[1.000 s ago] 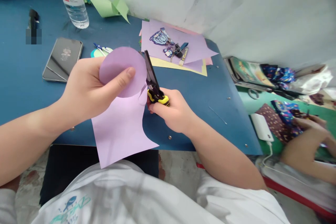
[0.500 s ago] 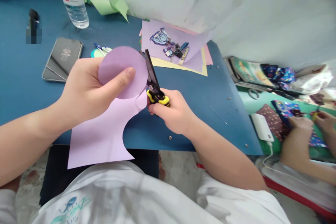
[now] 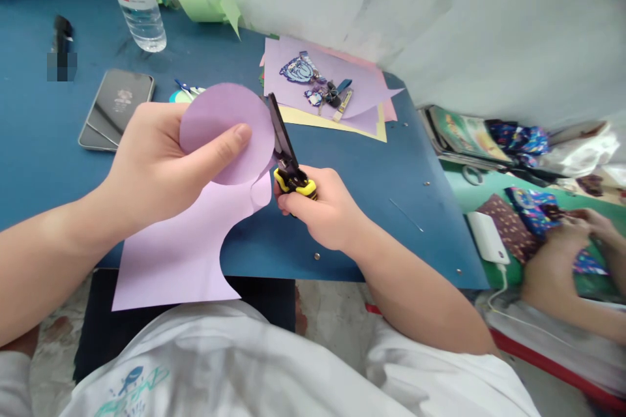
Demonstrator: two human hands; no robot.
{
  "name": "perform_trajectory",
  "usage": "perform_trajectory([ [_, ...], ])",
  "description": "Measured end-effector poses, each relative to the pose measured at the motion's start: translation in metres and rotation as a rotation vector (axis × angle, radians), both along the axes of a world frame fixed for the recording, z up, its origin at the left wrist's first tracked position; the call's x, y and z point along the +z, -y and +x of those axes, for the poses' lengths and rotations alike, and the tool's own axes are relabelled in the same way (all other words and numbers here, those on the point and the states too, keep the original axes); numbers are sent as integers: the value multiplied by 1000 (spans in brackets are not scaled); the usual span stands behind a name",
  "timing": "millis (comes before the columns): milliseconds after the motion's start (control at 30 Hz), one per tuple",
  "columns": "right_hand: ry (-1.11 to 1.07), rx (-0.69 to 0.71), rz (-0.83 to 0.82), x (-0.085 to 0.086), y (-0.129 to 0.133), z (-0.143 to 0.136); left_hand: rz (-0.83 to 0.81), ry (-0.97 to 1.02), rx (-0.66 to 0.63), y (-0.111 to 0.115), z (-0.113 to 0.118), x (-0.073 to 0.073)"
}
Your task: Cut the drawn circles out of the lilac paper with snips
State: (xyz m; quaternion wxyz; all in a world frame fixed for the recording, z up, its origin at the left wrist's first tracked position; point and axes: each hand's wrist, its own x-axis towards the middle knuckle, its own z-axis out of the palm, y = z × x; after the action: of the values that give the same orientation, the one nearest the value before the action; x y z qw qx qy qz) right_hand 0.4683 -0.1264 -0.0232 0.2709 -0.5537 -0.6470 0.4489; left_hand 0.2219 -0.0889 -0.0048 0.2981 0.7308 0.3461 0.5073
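My left hand [image 3: 161,159] pinches a round purple paper disc [image 3: 215,111], its thumb lying across the face. Below the disc hangs a lighter purple sheet [image 3: 171,254] with a curved cut edge, reaching down over the table's front edge. My right hand [image 3: 323,205] is closed around the yellow and black handles of the scissors [image 3: 286,150]. The dark blades point up and stand at the disc's right edge. A narrow curl of paper lies under the disc, just left of the handles. My left fingers are hidden behind the paper.
On the blue table [image 3: 381,176] are a phone [image 3: 117,107], a water bottle [image 3: 139,6], green paper [image 3: 195,0] and paper sheets [image 3: 288,98] bearing keychains [image 3: 298,70]. At right, another person's hands [image 3: 570,234] work over a green table beside a white power bank [image 3: 488,236].
The hanging purple sheet has shifted left, and the disc has moved slightly left with my left hand. My right hand has barely moved. The other person's hands have shifted.
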Motion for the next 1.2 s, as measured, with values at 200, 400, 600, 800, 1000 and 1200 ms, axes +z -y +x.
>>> perform_trajectory([
  [200, 12, 3, 10, -1, 0, 1, -16, 7, -10, 3, 1, 4],
  [400, 31, 1, 21, 0, 0, 1, -104, -32, 28, 6, -2, 5],
  [600, 34, 6, 23, 1, 0, 2, -41, 15, 1, 2, 0, 5],
  [800, 47, 12, 15, 2, 0, 1, -64, 22, -13, 2, -3, 5],
  [1000, 36, 5, -1, 2, -1, -1, -221, -73, 61, 8, -7, 12],
  [1200, 40, -7, -12, 2, 0, -1, -226, -61, 64, 9, -7, 10],
])
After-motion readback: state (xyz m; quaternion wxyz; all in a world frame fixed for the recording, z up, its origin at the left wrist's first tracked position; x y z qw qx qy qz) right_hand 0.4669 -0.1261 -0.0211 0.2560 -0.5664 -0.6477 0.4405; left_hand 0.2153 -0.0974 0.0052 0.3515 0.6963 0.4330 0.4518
